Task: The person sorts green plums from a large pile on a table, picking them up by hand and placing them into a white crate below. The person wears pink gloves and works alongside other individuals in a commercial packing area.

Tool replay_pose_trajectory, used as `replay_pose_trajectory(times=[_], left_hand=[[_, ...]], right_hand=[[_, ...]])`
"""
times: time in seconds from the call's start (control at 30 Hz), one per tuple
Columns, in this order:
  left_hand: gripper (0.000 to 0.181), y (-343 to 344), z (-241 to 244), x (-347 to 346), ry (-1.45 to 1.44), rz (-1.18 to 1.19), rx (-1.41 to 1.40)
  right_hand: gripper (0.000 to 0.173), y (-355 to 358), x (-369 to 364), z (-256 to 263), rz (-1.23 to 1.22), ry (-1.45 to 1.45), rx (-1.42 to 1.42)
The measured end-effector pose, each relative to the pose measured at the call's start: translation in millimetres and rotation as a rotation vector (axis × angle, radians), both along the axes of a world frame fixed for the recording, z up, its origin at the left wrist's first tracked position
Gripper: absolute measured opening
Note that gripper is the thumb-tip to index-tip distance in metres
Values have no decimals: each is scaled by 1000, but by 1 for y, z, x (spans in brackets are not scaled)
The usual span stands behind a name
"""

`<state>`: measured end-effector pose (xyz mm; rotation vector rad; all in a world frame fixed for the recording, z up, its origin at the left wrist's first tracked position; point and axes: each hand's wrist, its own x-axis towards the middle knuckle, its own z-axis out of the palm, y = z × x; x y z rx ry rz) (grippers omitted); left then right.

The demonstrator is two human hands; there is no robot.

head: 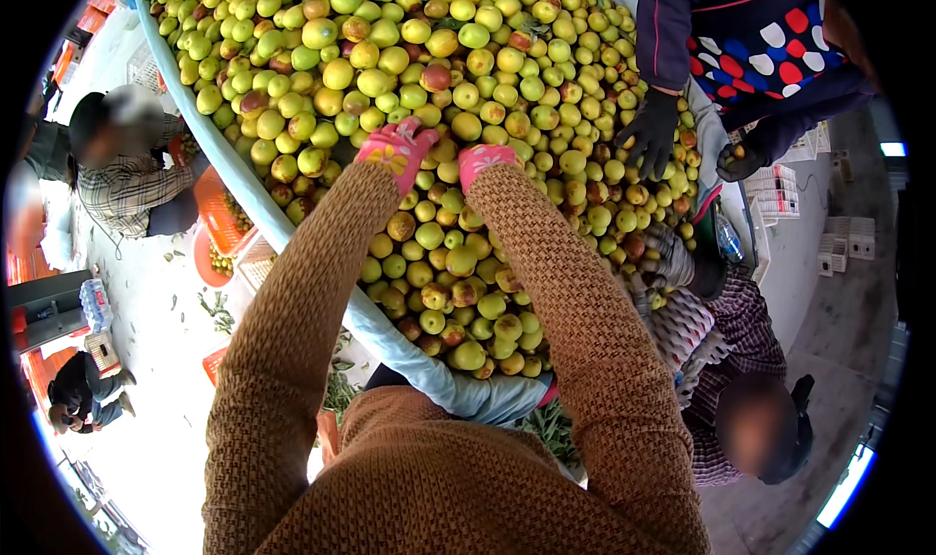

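Note:
A deep heap of green-yellow jujubes [468, 261], some with reddish-brown patches, fills the padded bin before me. My left hand [398, 149], in a pink flowered glove, reaches into the middle of the heap with its fingers bent over the fruit. Just to its right, my right hand [486, 161] wears a matching glove and is pushed forward among the jujubes; its fingers are hidden beyond the back of the hand. Whether either hand grips a fruit does not show.
Pale blue cloth [395, 343] covers the bin's rim. At right, a co-worker's dark-gloved hand [652, 134] touches the fruit; below, another person's grey-gloved hand [669, 255] is beside a foam net [680, 328]. Orange crates [219, 211] stand on the left floor, near a seated person [131, 182].

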<state>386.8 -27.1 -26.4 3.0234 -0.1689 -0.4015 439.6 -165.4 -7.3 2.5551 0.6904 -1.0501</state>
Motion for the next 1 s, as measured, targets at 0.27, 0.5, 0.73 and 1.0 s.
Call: replay_pose_trajectory(times=[0.27, 0.5, 0.73, 1.0], left_hand=[[42, -37, 1, -9, 317, 14, -55], [44, -49, -20, -113, -31, 15, -867], [48, -98, 10, -175, -6, 199, -1284], [37, -46, 2, -155, -245, -54, -980]], right_hand=[[43, -62, -38, 4, -114, 16, 329], [41, -152, -105, -47, -935, 617, 1297], [48, -139, -200, -12, -1630, 1009, 1649], [47, -155, -244, -41, -1559, 1728, 1805]])
